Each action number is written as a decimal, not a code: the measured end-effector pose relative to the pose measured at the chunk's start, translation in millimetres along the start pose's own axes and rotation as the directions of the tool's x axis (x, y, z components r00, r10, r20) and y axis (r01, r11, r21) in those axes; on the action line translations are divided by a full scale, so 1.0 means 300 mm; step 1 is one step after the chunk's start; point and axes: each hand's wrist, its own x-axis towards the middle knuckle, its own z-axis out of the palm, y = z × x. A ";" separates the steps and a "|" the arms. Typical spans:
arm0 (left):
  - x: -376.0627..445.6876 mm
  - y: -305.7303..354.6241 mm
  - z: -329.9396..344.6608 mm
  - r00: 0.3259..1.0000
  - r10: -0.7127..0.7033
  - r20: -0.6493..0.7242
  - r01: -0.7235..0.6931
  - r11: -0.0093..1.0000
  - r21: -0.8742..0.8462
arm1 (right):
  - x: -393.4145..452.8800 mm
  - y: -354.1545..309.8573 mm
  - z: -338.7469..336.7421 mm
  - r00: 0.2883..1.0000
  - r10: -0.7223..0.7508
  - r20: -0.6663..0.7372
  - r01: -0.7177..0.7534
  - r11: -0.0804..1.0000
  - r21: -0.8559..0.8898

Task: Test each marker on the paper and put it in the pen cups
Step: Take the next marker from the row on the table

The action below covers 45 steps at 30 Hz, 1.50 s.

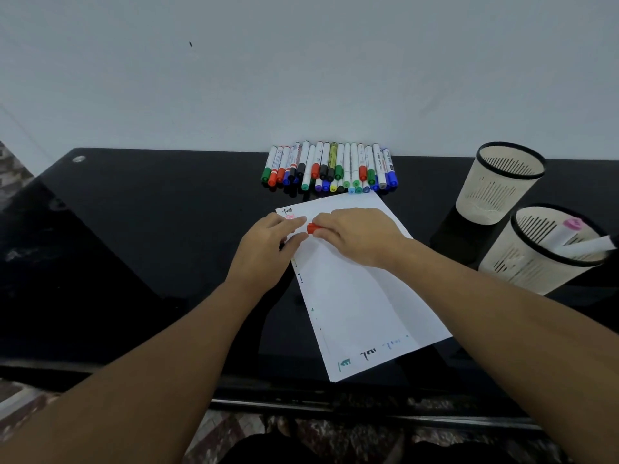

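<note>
Both hands over paper (351,289) mid-surface: left hand (268,242) pinches marker (298,226) barrel, right hand (355,236) grips red cap (312,228). Light, rigid, slick; hold barrel firmly.

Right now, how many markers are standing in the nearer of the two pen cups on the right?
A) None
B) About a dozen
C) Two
C: the nearer pen cup holds two markers, one with a pink cap and one with a dark tip leaning over the rim; the farther pen cup looks empty, and the rest lie in a row of markers by the wall.
</note>
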 end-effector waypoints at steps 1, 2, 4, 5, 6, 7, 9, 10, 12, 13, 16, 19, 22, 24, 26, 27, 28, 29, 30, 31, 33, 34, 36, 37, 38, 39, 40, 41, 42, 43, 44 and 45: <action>-0.001 0.001 0.000 1.000 0.012 0.001 -0.012 1.000 0.003 | -0.003 0.000 0.000 1.000 -0.002 -0.008 0.002 1.000 -0.002; -0.002 0.002 0.000 1.000 0.019 0.002 -0.019 1.000 0.008 | -0.005 0.001 0.002 1.000 -0.006 -0.019 0.006 1.000 -0.005; -0.003 0.002 0.000 1.000 0.022 0.005 -0.022 1.000 0.012 | -0.010 0.001 -0.001 0.999 -0.014 -0.053 0.013 1.000 -0.021; -0.002 0.001 0.001 1.000 0.021 0.005 -0.021 1.000 0.010 | -0.011 0.003 -0.002 0.998 -0.014 -0.069 0.012 1.000 -0.025; -0.001 0.001 0.001 1.000 0.019 0.004 -0.019 1.000 0.010 | -0.011 0.005 -0.003 0.997 -0.014 -0.076 0.013 1.000 -0.019; -0.001 0.001 0.001 1.000 0.018 0.002 -0.019 1.000 0.010 | -0.011 0.004 -0.007 0.997 -0.013 -0.071 0.013 1.000 -0.004; -0.002 0.002 0.001 1.000 0.022 0.012 -0.022 1.000 0.012 | -0.012 -0.001 -0.008 0.999 -0.015 -0.039 0.016 1.000 0.027; -0.003 0.001 0.001 0.999 0.025 0.022 -0.025 1.000 0.016 | -0.012 -0.004 -0.008 1.000 -0.015 -0.026 0.016 0.999 0.040; -0.002 0.000 0.001 0.999 0.020 0.041 -0.021 0.999 0.026 | -0.013 -0.009 -0.009 1.000 -0.011 -0.020 0.012 0.998 0.057; 0.001 -0.001 -0.001 0.999 0.006 0.040 -0.007 1.000 0.023 | -0.016 -0.009 -0.009 1.000 -0.002 -0.023 0.003 0.998 0.065; 0.011 0.005 -0.010 0.993 -0.117 0.000 0.117 0.993 0.031 | -0.032 -0.006 -0.018 0.998 0.060 -0.025 -0.052 0.968 0.247; 0.000 0.010 -0.020 0.967 -0.254 -0.019 0.254 0.962 0.102 | -0.041 0.006 -0.037 0.996 0.084 0.001 -0.079 0.924 0.373; -0.015 -0.018 -0.057 0.938 -0.346 -0.021 0.344 0.923 0.174 | -0.030 0.013 -0.047 0.989 0.146 -0.022 -0.120 0.880 0.460; -0.024 -0.050 -0.090 0.924 -0.382 0.015 0.373 0.909 0.185 | -0.018 -0.001 -0.049 0.972 0.233 -0.014 -0.176 0.773 0.610; -0.031 -0.066 -0.109 0.915 -0.401 0.046 0.388 0.906 0.170 | -0.002 -0.013 -0.048 0.969 0.245 0.026 -0.197 0.709 0.677; -0.033 -0.067 -0.110 0.915 -0.401 0.050 0.389 0.906 0.166 | 0.004 -0.017 -0.046 0.973 0.228 0.045 -0.199 0.718 0.667; -0.035 -0.065 -0.107 0.918 -0.393 0.049 0.380 0.908 0.175 | 0.009 -0.021 -0.044 0.977 0.207 0.059 -0.197 0.748 0.634; -0.036 -0.064 -0.103 0.925 -0.376 0.056 0.358 0.912 0.200 | 0.016 -0.025 -0.041 0.981 0.184 0.064 -0.186 0.787 0.589; -0.033 -0.062 -0.098 0.935 -0.345 0.079 0.319 0.919 0.234 | 0.022 -0.024 -0.035 0.985 0.165 0.059 -0.169 0.817 0.551; -0.031 -0.061 -0.092 0.946 -0.303 0.114 0.264 0.927 0.266 | 0.026 -0.021 -0.028 0.988 0.147 0.052 -0.152 0.837 0.525; -0.024 -0.070 -0.084 0.956 -0.234 0.178 0.169 0.933 0.318 | 0.032 -0.016 -0.002 0.992 0.124 0.039 -0.127 0.862 0.491; -0.023 -0.075 -0.081 0.955 -0.223 0.194 0.148 0.929 0.339 | 0.035 -0.011 0.013 0.993 0.117 0.030 -0.118 0.878 0.464; -0.023 -0.085 -0.076 0.955 -0.219 0.201 0.137 0.925 0.355 | 0.034 -0.006 0.034 0.995 0.099 0.000 -0.091 0.921 0.378; -0.025 -0.088 -0.074 0.955 -0.219 0.200 0.139 0.926 0.350 | 0.030 -0.008 0.037 0.996 0.088 -0.019 -0.076 0.940 0.333; -0.025 -0.090 -0.073 0.955 -0.219 0.199 0.142 0.929 0.341 | 0.026 -0.011 0.040 0.996 0.083 -0.041 -0.066 0.949 0.310; -0.025 -0.093 -0.073 0.955 -0.219 0.198 0.145 0.932 0.333 | 0.022 -0.018 0.040 0.994 0.086 -0.067 -0.061 0.948 0.311; -0.024 -0.094 -0.073 0.956 -0.220 0.197 0.147 0.934 0.326 | 0.020 -0.025 0.038 0.990 0.105 -0.098 -0.066 0.939 0.338; -0.024 -0.096 -0.073 0.956 -0.220 0.195 0.150 0.935 0.321 | 0.019 -0.038 0.032 0.980 0.140 -0.140 -0.075 0.916 0.393; -0.024 -0.096 -0.073 0.956 -0.221 0.195 0.152 0.935 0.319 | 0.024 -0.048 0.034 0.964 0.193 -0.184 -0.084 0.875 0.477; -0.025 -0.096 -0.072 0.956 -0.222 0.193 0.153 0.935 0.320 | 0.034 -0.060 0.035 0.940 0.255 -0.225 -0.084 0.815 0.573; -0.026 -0.095 -0.071 0.956 -0.222 0.190 0.153 0.935 0.319 | 0.047 -0.069 0.034 0.912 0.323 -0.251 -0.077 0.739 0.669; -0.027 -0.095 -0.071 0.958 -0.220 0.186 0.154 0.936 0.316 | 0.061 -0.081 0.032 0.888 0.385 -0.250 -0.073 0.656 0.751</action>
